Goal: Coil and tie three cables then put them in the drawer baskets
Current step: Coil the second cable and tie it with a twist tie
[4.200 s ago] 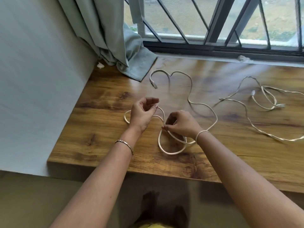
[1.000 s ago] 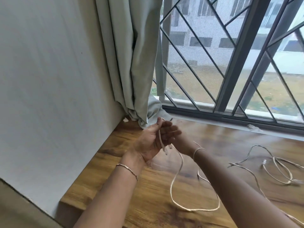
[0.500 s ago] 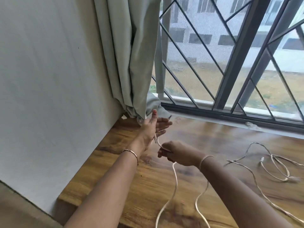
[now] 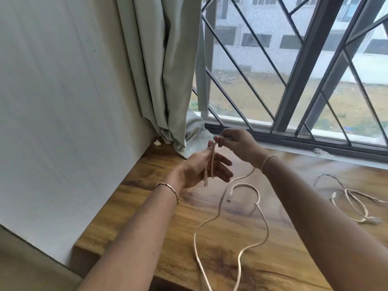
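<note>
A long cream cable [image 4: 262, 223] trails in loose bends over the wooden desk [image 4: 147, 206], one plug end lying near the middle. My left hand [image 4: 201, 171] is raised palm up with its fingers spread, and a loop of the cable runs across the palm, a short end hanging below it. Just above and to the right, my right hand [image 4: 237, 143] pinches the cable at the top of that loop. A second cream cable [image 4: 354, 204] lies tangled on the desk at the right. No drawer or basket is in view.
A grey-green curtain [image 4: 168, 70] hangs in the corner and bunches on the desk behind my hands. A barred window [image 4: 304, 70] runs along the back, a pale wall [image 4: 63, 101] along the left. The desk's left and front edges are close.
My right hand has risen from below my left hand to above it, drawing the cable up across the left palm. The left hand has turned more palm up.
</note>
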`<control>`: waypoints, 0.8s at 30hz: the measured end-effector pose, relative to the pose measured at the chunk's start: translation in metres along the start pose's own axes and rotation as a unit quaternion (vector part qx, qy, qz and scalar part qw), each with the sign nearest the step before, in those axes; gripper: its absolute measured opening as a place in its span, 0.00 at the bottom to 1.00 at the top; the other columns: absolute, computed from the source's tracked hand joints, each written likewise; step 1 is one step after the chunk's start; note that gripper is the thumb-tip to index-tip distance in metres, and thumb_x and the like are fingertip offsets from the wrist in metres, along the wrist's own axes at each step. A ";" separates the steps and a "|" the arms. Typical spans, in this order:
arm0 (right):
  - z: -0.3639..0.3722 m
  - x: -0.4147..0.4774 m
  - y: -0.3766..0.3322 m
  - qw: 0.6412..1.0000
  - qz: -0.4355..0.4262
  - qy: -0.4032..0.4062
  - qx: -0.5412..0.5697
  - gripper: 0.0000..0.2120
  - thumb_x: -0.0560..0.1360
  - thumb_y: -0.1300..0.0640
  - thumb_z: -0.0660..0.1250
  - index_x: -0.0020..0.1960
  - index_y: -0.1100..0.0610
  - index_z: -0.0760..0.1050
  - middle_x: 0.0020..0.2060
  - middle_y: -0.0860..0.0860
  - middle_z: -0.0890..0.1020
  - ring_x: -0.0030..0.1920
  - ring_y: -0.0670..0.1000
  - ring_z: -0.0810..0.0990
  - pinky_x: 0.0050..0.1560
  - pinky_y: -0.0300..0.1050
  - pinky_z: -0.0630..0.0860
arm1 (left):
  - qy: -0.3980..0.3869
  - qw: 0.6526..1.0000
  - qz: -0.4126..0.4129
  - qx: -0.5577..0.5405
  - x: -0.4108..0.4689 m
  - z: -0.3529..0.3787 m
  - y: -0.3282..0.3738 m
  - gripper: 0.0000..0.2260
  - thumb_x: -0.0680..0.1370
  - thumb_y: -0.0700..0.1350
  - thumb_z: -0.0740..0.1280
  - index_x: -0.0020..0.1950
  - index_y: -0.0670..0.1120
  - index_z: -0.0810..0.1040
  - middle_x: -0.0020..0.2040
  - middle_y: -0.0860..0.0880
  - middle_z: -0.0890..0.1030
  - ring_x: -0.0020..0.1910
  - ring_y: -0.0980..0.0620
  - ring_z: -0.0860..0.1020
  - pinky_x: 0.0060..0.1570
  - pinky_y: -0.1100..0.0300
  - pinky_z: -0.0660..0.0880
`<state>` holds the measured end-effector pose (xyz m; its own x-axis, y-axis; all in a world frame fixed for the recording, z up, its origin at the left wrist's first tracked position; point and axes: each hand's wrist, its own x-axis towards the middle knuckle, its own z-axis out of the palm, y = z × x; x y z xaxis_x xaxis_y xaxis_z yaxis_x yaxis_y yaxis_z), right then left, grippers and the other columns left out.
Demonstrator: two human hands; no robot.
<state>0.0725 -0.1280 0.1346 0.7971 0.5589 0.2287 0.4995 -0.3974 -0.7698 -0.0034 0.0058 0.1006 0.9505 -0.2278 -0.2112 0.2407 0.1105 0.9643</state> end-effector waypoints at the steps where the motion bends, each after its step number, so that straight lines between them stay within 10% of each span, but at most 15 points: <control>1: 0.000 0.003 0.001 1.000 0.000 0.013 0.016 0.09 0.75 0.56 0.68 0.40 0.61 0.78 0.29 0.47 0.75 0.27 0.38 0.70 0.30 0.28 0.65 | 0.004 1.000 0.013 -0.012 0.002 0.001 0.001 0.33 0.81 0.61 0.45 0.47 0.36 0.78 0.33 0.40 0.82 0.30 0.46 0.80 0.54 0.46 0.74; 9: 0.024 0.005 0.020 0.991 0.040 0.045 0.118 0.07 0.79 0.62 0.62 0.44 0.61 0.77 0.33 0.54 0.75 0.33 0.51 0.71 0.37 0.47 0.69 | 0.042 0.976 0.113 -0.182 0.017 -0.003 0.011 0.27 0.82 0.58 0.47 0.41 0.41 0.77 0.21 0.47 0.72 0.18 0.53 0.67 0.43 0.57 0.75; 15: 0.050 -0.007 0.030 0.978 0.139 -0.053 0.144 0.13 0.81 0.64 0.54 0.41 0.52 0.70 0.29 0.51 0.72 0.25 0.47 0.69 0.25 0.41 0.65 | 0.090 0.956 0.130 -0.248 0.026 -0.010 0.019 0.21 0.83 0.53 0.53 0.48 0.39 0.78 0.29 0.46 0.80 0.27 0.51 0.76 0.31 0.62 0.77; 24: 0.033 -0.003 0.019 0.972 0.119 -0.200 -0.016 0.08 0.80 0.59 0.60 0.44 0.59 0.73 0.28 0.50 0.72 0.21 0.45 0.69 0.22 0.36 0.67 | 0.100 0.978 0.088 -0.159 0.039 -0.015 0.022 0.22 0.84 0.53 0.50 0.56 0.38 0.76 0.44 0.42 0.84 0.39 0.46 0.83 0.40 0.57 0.79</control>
<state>0.0681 -0.1129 0.0999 0.6986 0.6846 -0.2081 0.3329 -0.5685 -0.7524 0.0417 0.0143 0.1111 0.9945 0.0128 -0.1037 0.0879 0.4340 0.8966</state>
